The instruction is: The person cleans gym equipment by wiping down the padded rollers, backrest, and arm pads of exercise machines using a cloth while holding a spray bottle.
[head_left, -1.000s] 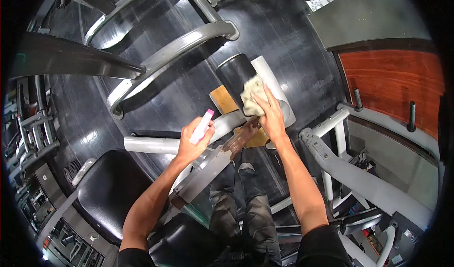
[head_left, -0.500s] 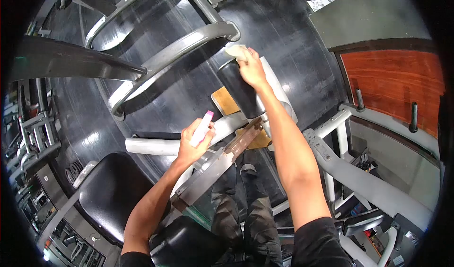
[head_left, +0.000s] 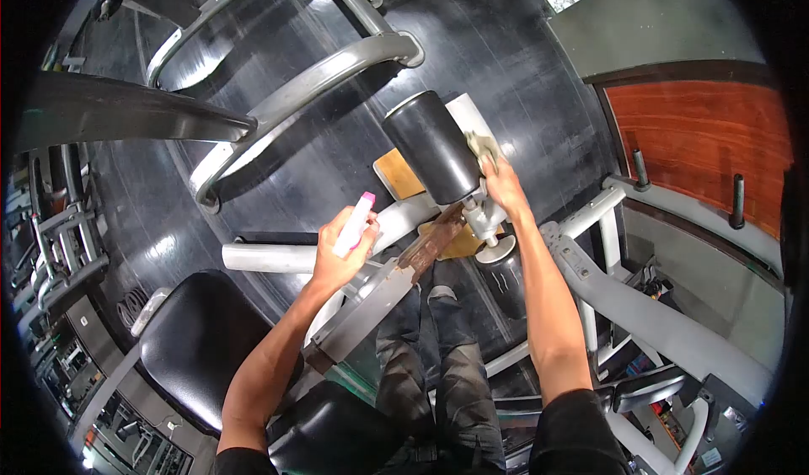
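Observation:
My left hand (head_left: 341, 243) is closed around a white bottle with a pink top (head_left: 355, 225), held above the machine's grey frame. In my right hand (head_left: 502, 185) is a pale, crumpled cloth (head_left: 484, 147). That cloth lies against the light grey frame part (head_left: 472, 121) just right of a black roller pad (head_left: 431, 148). Below my right hand, the pad's metal shaft (head_left: 480, 216) leads to a second black roller (head_left: 504, 281), whose surface shows pale marks. My fingertips on the cloth are partly hidden.
A worn grey beam (head_left: 362, 315) runs from the rollers toward a black padded seat (head_left: 202, 349) at left. Curved grey tubing (head_left: 337, 66) of another machine stands ahead. To the right is a grey machine arm (head_left: 657, 306). Tan plates (head_left: 400, 174) sit low under the roller.
My right hand has moved from the far end of the black roller down and right to the frame beside it, carrying the cloth. My left hand with the bottle has barely shifted.

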{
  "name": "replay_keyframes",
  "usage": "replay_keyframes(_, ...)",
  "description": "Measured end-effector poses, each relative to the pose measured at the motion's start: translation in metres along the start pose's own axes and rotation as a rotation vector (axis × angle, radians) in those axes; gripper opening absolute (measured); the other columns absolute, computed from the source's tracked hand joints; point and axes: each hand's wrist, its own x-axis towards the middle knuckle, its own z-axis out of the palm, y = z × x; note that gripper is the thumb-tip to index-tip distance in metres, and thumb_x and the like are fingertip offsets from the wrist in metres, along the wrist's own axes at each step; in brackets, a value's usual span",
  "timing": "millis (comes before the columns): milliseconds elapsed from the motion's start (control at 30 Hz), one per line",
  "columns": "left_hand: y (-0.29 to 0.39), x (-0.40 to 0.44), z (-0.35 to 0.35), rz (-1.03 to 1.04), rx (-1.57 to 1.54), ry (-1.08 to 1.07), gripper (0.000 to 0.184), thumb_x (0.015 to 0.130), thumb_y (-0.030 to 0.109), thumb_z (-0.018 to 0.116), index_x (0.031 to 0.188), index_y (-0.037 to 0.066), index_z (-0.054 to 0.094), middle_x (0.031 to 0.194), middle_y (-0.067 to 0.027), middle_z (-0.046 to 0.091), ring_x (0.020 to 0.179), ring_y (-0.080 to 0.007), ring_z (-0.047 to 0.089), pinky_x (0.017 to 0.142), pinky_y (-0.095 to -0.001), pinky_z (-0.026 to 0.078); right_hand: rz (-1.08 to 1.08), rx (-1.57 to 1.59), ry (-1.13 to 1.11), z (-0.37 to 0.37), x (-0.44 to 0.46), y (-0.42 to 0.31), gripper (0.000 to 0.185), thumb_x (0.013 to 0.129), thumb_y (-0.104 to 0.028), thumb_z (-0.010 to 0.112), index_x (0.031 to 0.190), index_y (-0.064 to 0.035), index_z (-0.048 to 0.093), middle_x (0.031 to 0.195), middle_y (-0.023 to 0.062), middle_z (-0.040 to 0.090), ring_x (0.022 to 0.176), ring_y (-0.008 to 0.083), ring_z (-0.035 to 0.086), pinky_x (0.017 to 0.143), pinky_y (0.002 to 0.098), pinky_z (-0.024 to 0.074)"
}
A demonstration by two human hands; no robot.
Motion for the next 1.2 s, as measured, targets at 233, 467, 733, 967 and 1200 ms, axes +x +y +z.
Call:
replay_keyframes(233, -0.003, 0.001, 0.0, 0.014, 0.025, 0.014, 0.01, 0.087, 0.009, 0.064, 0.095, 0.002, 0.062, 0.062, -0.0008, 0.059, 0.053, -0.0064, 0.055, 0.049, -0.023, 0.043, -0.049, -0.227, 0.026, -0.025, 0.066, 0.036, 0.04, 0.095, -0.037, 0.051, 0.116, -0.0042, 0.061, 0.103, 0.0118, 0.068, 0.091, 0.0201, 0.062, 0.081, 0.0372, 0.0481)
replay_keyframes(467, -0.001, 0.006, -0.003, 0.061, -0.003, 0.034, 0.01, 0.087, 0.008, 0.064, 0.094, 0.002, 0.062, 0.062, -0.0009, 0.059, 0.053, -0.0064, 0.056, 0.049, -0.0228, 0.043, -0.074, 0.13, -0.18, 0.031, 0.104, -0.091, 0.06, 0.098, -0.041, 0.037, 0.144, -0.0038, 0.03, 0.143, 0.0192, 0.04, 0.135, 0.0286, 0.034, 0.111, 0.0366, 0.0249)
replay_keyframes(733, -0.005, 0.003, -0.003, 0.063, 0.051, 0.014, 0.009, 0.087, 0.006, 0.064, 0.094, 0.002, 0.062, 0.062, -0.0007, 0.059, 0.053, -0.0059, 0.055, 0.049, -0.0228, 0.043, 0.06, 0.267, -0.209, 0.017, 0.067, -0.023, 0.048, 0.1, -0.035, 0.039, 0.137, -0.0041, 0.044, 0.129, 0.0181, 0.055, 0.123, 0.0248, 0.049, 0.103, 0.0339, 0.0349)
replay_keyframes(967, -0.002, 0.001, -0.002, 0.017, 0.019, -0.002, 0.009, 0.087, 0.007, 0.064, 0.094, 0.002, 0.062, 0.063, -0.0005, 0.059, 0.053, -0.0059, 0.054, 0.05, -0.0227, 0.043, -0.401, -0.085, 0.301, 0.017, -0.061, -0.001, 0.055, 0.071, 0.013, 0.047, 0.122, -0.0041, 0.057, 0.133, 0.02, 0.05, 0.123, 0.038, 0.048, 0.102, 0.0373, 0.0398)
replay_keyframes(1200, 0.001, -0.002, -0.004, 0.191, 0.151, -0.029, 0.008, 0.084, 0.002, 0.063, 0.092, 0.0, 0.062, 0.071, -0.0051, 0.062, 0.062, -0.0097, 0.059, 0.057, -0.0249, 0.047, -0.348, 0.183, 0.113, -0.022, -0.06, 0.013, 0.052, 0.067, 0.014, 0.041, 0.115, 0.0008, 0.058, 0.114, 0.0187, 0.057, 0.112, 0.0343, 0.056, 0.096, 0.0346, 0.0435)
